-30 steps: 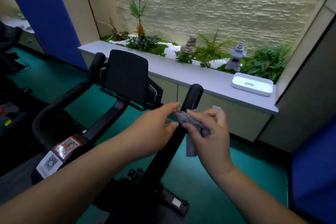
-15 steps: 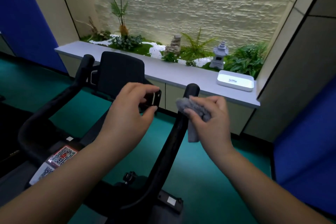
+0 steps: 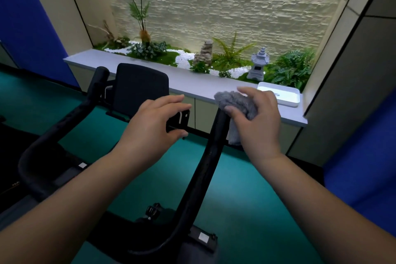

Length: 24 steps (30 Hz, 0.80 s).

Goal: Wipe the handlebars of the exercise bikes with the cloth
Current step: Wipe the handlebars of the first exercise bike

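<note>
Head view shows the right hand clamping the grey cloth over the right handlebar tip, left hand loose, empty; likely next, a downward stroke.

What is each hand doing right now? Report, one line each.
Left hand: open, holds nothing, fingers loosely bent.
Right hand: grips the grey cloth over the tip of the right handlebar.
</note>
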Motion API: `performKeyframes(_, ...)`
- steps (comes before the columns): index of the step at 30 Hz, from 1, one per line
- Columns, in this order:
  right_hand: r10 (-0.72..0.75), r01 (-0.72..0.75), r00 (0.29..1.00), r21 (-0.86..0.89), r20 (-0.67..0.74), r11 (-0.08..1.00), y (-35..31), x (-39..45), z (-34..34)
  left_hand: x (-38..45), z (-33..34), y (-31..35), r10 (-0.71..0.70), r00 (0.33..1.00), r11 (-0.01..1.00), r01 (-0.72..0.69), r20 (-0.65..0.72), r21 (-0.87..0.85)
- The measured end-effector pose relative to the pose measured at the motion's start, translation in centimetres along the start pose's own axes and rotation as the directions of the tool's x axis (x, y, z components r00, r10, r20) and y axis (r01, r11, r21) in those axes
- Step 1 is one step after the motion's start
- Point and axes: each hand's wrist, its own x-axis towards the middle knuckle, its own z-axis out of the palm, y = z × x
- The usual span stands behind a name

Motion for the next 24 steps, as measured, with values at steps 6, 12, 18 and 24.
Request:
performKeyframes(6, -0.032, 0.026, 0.993, 0.051, 0.115, 0.998, 0.8, -5.7, -0.2, 0.1, 0.0, -0.8, 0.08, 0.997, 0.992, -0.08, -0.002, 0.096)
performKeyframes(12, 0.009, -0.008, 1.0, -0.037, 0.024, 0.999, -0.1, -0.1, 0.1, 0.4, -0.4, -1.0, 0.099, 0.995, 0.983, -0.098, 0.001, 0.156)
performKeyframes(18, -0.013, 0.008, 0.984, 0.03, 0.179, 1.0, 0.3, -7.0, -0.1, 0.3, 0.3, -1.5, 0.1, 0.994, 0.989, -0.095, -0.042, 0.113)
performKeyframes(24, -0.111, 0.135, 0.987, -0.227, 0.116, 0.964, -1.8, -1.2, 0.5, 0.3, 0.2, -1.3, 0.088, 0.996, 0.989, -0.084, -0.023, 0.122)
